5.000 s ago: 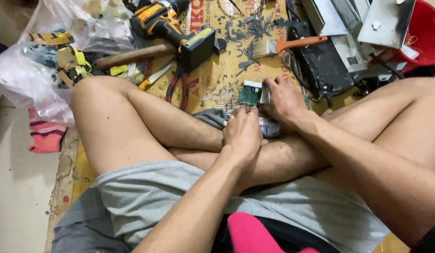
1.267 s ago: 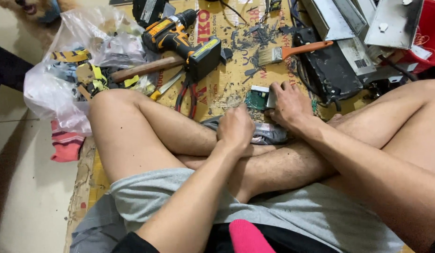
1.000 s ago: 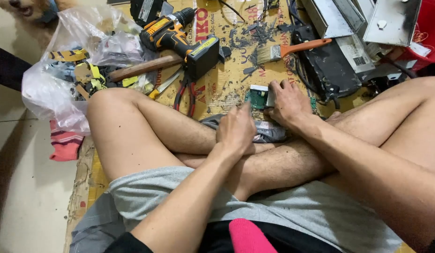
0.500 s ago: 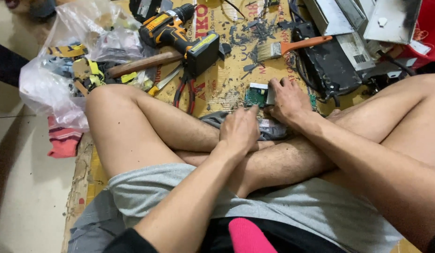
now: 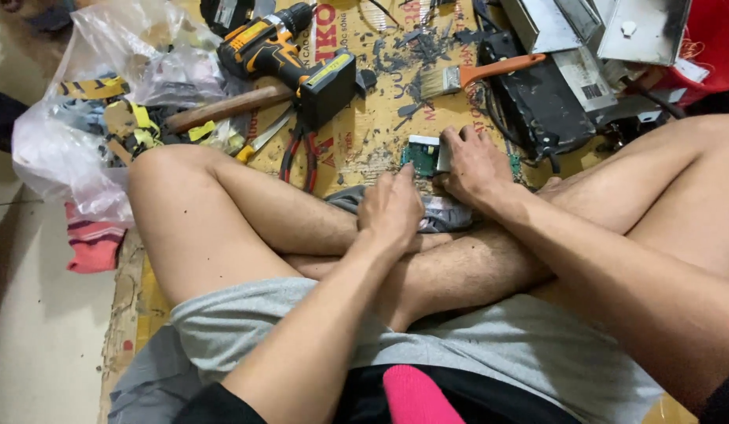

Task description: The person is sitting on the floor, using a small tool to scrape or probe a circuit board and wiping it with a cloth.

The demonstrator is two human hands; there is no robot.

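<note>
I sit cross-legged on flattened cardboard. My right hand grips a small green circuit board at its right edge, holding it down on the cardboard just beyond my shins. My left hand is curled in a loose fist just left of and below the board, above a grey cloth draped over my ankle. Whether the left fingers pinch a small tool or part is hidden by the back of the hand.
A yellow-and-black cordless drill, a wooden-handled hammer and red-handled pliers lie to the upper left. A paintbrush with an orange handle lies above the board. Black device housing, metal panels, plastic bag.
Both hands stay at the circuit board with only slight shifts. The view has drifted a little; the scene is otherwise the same.
</note>
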